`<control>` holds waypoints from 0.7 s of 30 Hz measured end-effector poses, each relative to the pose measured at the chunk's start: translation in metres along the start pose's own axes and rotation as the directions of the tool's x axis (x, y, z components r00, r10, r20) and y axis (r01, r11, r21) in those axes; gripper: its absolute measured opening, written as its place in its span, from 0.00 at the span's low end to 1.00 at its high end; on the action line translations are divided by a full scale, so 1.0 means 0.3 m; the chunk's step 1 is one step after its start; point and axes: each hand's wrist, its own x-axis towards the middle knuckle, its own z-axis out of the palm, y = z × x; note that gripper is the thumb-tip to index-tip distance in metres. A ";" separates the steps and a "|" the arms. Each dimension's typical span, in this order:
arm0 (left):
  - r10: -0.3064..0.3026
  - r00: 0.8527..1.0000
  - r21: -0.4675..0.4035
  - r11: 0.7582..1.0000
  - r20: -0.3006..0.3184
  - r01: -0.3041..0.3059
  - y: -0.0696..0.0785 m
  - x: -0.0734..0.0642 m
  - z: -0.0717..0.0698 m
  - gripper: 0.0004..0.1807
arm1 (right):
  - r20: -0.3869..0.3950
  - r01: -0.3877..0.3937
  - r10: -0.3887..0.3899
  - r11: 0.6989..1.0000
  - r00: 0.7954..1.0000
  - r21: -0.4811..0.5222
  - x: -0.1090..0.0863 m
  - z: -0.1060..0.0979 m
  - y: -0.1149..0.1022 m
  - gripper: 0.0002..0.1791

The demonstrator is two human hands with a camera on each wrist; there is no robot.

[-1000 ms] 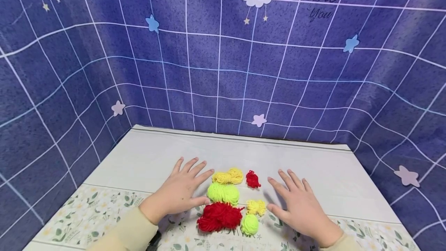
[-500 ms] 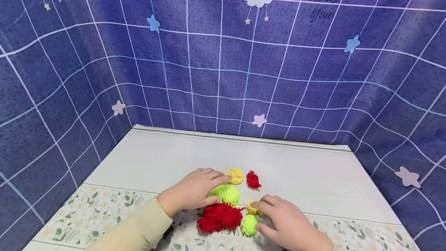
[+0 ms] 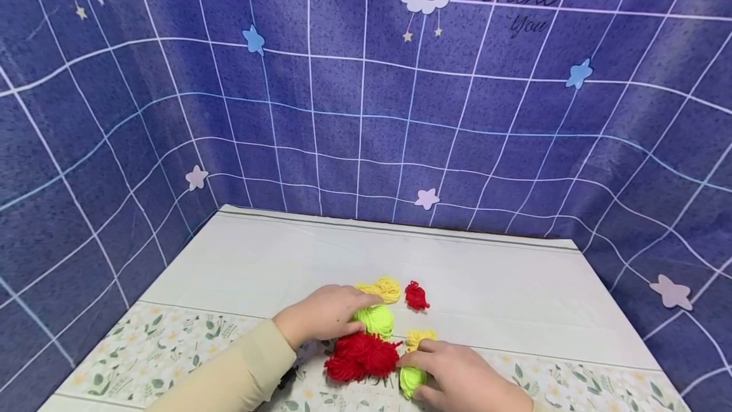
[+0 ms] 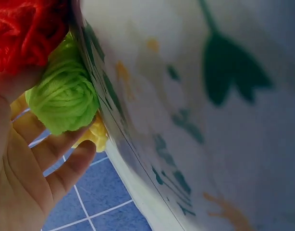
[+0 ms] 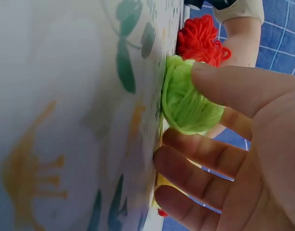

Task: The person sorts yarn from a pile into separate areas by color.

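Note:
My left hand (image 3: pixel 326 313) curls over the larger lime-green yarn bundle (image 3: pixel 376 322), gripping it with the thumb on the near side and fingers behind. In the left wrist view the thumb lies by the large red yarn bundle (image 4: pixel 30 31), next to the green yarn (image 4: pixel 66 94). The larger yellow skein (image 3: pixel 384 289) sits just beyond those fingers. With thumb and fingers, my right hand (image 3: pixel 454 374) holds the small lime-green yarn ball (image 5: pixel 188 98). Its fingers partly hide the small yellow yarn bundle (image 3: pixel 420 337) behind that ball.
A small red yarn bundle (image 3: pixel 417 296) lies behind the small yellow one. The table is covered by a white cloth (image 3: pixel 274 253) with a flower-printed front strip (image 3: pixel 171 342). Blue grid-patterned curtains (image 3: pixel 394 119) enclose the back and both sides.
Both hands were spread flat beside the yarn. The left has moved right onto the larger green bundle; the right has come in and down, and its fingers have closed around the small green ball.

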 end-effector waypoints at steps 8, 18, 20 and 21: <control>0.002 1.000 0.017 1.000 -0.002 -0.002 -0.005 0.005 0.022 0.29 | -0.003 0.052 -0.053 0.999 0.999 -0.004 0.012 0.002 -0.008 0.22; -0.005 1.000 0.035 0.999 0.001 0.005 0.006 0.007 0.028 0.27 | -0.009 -0.005 0.005 0.999 1.000 0.047 -0.016 -0.024 -0.009 0.20; -0.008 1.000 0.036 0.999 0.002 0.008 0.006 0.006 0.031 0.27 | -0.015 -0.014 0.015 0.998 1.000 0.064 -0.023 -0.035 -0.005 0.20; -0.008 1.000 0.035 0.999 0.002 0.008 0.006 0.005 0.031 0.27 | -0.024 -0.013 0.015 0.998 1.000 0.068 -0.027 -0.039 -0.001 0.20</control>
